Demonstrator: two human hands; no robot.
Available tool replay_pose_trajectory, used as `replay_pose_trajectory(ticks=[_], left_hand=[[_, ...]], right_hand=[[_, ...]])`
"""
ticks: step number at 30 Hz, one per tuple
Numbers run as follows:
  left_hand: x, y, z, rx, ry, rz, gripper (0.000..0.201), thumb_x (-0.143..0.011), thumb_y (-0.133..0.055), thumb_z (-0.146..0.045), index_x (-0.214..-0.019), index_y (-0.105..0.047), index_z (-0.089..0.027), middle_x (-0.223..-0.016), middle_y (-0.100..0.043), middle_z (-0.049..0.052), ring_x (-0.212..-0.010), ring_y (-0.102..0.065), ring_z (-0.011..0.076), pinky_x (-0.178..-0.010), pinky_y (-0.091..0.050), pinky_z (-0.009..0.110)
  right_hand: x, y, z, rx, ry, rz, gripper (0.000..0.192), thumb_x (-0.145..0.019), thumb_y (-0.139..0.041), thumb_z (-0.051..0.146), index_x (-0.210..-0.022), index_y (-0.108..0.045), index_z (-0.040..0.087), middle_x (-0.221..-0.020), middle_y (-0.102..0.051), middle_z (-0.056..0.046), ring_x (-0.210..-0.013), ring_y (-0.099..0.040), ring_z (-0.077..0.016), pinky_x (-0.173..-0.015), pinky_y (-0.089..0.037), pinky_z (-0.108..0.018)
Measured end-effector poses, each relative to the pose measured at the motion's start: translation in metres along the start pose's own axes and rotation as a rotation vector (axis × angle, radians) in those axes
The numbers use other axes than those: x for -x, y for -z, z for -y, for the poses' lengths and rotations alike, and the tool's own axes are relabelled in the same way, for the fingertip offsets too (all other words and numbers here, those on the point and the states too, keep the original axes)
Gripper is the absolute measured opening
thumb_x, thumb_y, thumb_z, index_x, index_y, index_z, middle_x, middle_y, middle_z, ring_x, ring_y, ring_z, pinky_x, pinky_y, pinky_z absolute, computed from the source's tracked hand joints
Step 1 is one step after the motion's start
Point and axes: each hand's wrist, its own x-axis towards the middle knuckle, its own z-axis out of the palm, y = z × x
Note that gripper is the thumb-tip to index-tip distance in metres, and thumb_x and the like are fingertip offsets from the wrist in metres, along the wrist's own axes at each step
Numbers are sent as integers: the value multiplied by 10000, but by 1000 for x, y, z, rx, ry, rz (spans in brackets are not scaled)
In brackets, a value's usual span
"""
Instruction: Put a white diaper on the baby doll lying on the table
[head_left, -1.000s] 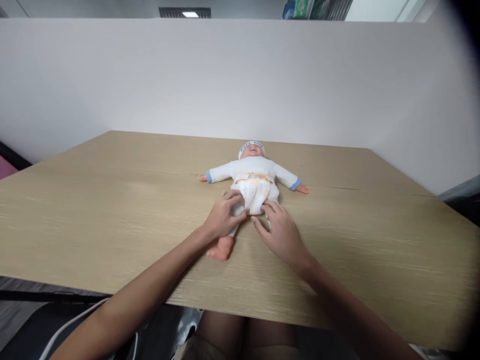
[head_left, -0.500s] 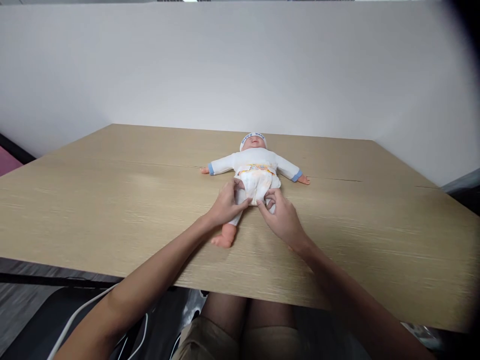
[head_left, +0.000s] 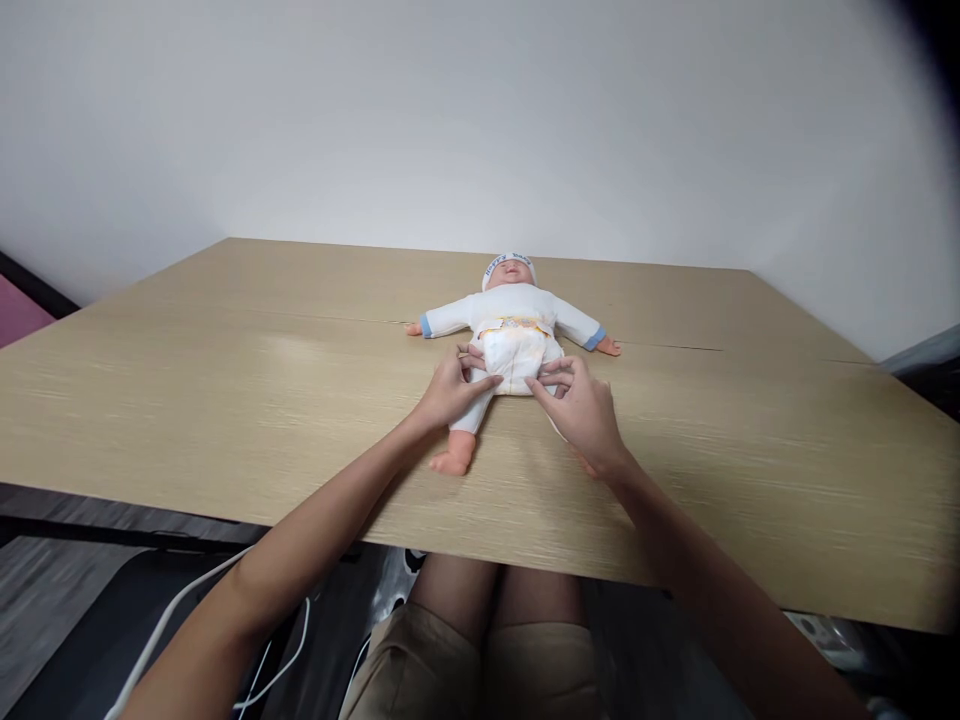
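Note:
A baby doll [head_left: 513,303] in a white suit with blue cuffs lies on its back, head toward the wall, arms spread. Round its hips sits a white diaper [head_left: 514,352] with an orange patterned band at the waist. My left hand [head_left: 456,385] pinches the diaper's edge at the leg on the left side. At the opposite leg edge, my right hand [head_left: 577,400] has its thumb and fingers on the diaper, pinching it. The doll's leg on the right is mostly covered by my right hand and forearm.
The doll rests on a wide wooden table [head_left: 300,420] with a thin seam across it. A white wall [head_left: 450,120] rises behind. Below the front edge are a dark chair [head_left: 97,630], a white cable [head_left: 172,610] and my legs.
My right hand has shifted a little to the right along the diaper, whose front now looks wider and flatter. My left hand keeps its place. The view has tilted slightly down.

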Motion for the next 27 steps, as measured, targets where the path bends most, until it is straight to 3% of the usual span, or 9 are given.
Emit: replay_pose_trajectory(ticks=[3, 7, 9, 11, 16, 21, 27], left_hand=[[1, 3, -9, -62, 3, 47, 378, -835, -825, -399, -1099, -652, -190, -1035, -726, 53, -908, -647, 204, -806, -462, 333], [-3, 11, -23, -222, -26, 207, 255, -900, -739, -430, -956, -727, -181, -901, -711, 30, -824, -606, 204, -774, -443, 348], [-6, 13, -27, -207, -1, 285, 274, -909, -721, -451, -922, -747, -178, -860, -706, 30, -809, -609, 212, -768, -451, 361], [-8, 15, -28, -90, 59, 323, 305, -884, -751, -464, -1004, -778, -185, -956, -755, 53, -893, -662, 246, -814, -494, 382], [-7, 23, -32, 250, 257, 365, 481, -841, -829, -492, -1244, -767, -236, -1255, -784, 107, -1244, -685, 344, -1019, -560, 461], [-5, 27, -41, 301, 278, 349, 445, -842, -843, -462, -1209, -766, -224, -1273, -785, 103, -1271, -687, 330, -1079, -547, 457], [-5, 22, -40, 221, 279, 310, 499, -871, -811, -504, -1276, -751, -219, -1326, -771, 113, -1279, -678, 342, -1065, -540, 447]], right_hand=[[0, 1, 2, 78, 43, 22, 293, -969, -690, 544, -962, -723, 253, -942, -856, -37, -740, -748, -236, -876, -461, -404], [-2, -3, 2, 74, 62, 73, 297, -988, -639, 504, -935, -784, 250, -923, -853, -51, -761, -728, -245, -759, -444, -361], [-3, -4, 1, 50, 42, 76, 325, -987, -623, 506, -930, -799, 239, -918, -847, -63, -752, -709, -242, -727, -436, -355], [-4, -5, -1, -2, -8, 73, 346, -969, -637, 530, -954, -806, 229, -903, -838, -67, -728, -688, -232, -710, -438, -348], [-6, -3, -2, -197, -148, 93, 421, -895, -714, 627, -980, -792, 222, -893, -810, -49, -751, -650, -217, -711, -463, -332], [-8, -3, -1, -346, -217, 112, 474, -822, -773, 657, -973, -785, 208, -931, -797, -62, -819, -658, -235, -774, -492, -344], [-6, 3, 5, -242, -186, 125, 464, -871, -733, 647, -991, -810, 205, -899, -800, -53, -710, -585, -199, -685, -447, -319]])
